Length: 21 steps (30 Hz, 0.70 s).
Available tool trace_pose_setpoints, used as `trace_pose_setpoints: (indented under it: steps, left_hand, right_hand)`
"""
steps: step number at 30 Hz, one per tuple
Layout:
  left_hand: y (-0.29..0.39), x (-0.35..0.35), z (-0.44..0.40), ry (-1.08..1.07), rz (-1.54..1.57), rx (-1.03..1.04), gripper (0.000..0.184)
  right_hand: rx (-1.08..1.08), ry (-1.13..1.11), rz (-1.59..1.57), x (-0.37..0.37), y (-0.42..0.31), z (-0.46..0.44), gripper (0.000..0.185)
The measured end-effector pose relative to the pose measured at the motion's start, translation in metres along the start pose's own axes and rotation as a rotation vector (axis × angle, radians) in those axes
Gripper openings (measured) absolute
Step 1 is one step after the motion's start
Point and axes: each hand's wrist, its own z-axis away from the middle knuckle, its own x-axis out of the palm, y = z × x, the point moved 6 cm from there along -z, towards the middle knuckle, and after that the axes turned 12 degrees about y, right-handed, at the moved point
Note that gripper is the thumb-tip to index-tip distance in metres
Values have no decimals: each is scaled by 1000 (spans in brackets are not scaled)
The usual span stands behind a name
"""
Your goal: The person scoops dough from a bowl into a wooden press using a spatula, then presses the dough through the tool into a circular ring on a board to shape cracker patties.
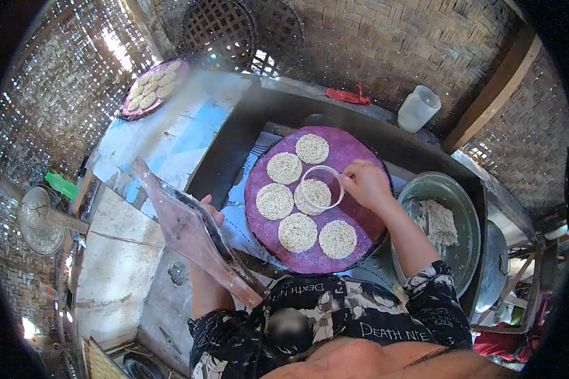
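Observation:
Between the fingertips of my right hand (365, 183) is a thin white ring (305, 187). It is around or just above a noodle-like pale disc (315, 197) on the round purple tray (367, 237). Several more such discs lie spread on that tray, each apart from the others. My left hand (214, 211) grips a long wooden press (186, 228), broad in the middle with a handle at each end. The press is tilted, left of the tray, and hides most of that hand; only some fingertips show past its edge.
Right of the tray stands a large basin (471, 218) with a pale dough lump (437, 222). A white plastic container (418, 108) and a red plastic bag (349, 96) sit on the back ledge. Another purple tray (153, 90) of discs rests on the blue-white surface (193, 117).

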Motion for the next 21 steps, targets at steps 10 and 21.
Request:
trace_pose_setpoints:
  steps: [10, 21]
  left_hand:
    - [8, -2, -15, -155, -354, 328, 15]
    - [2, 4, -5, 42, -156, 110, 9]
  right_hand:
    - [147, -41, 206, -27, 61, 44, 19]
    - [179, -70, 197, -19, 60, 49, 27]
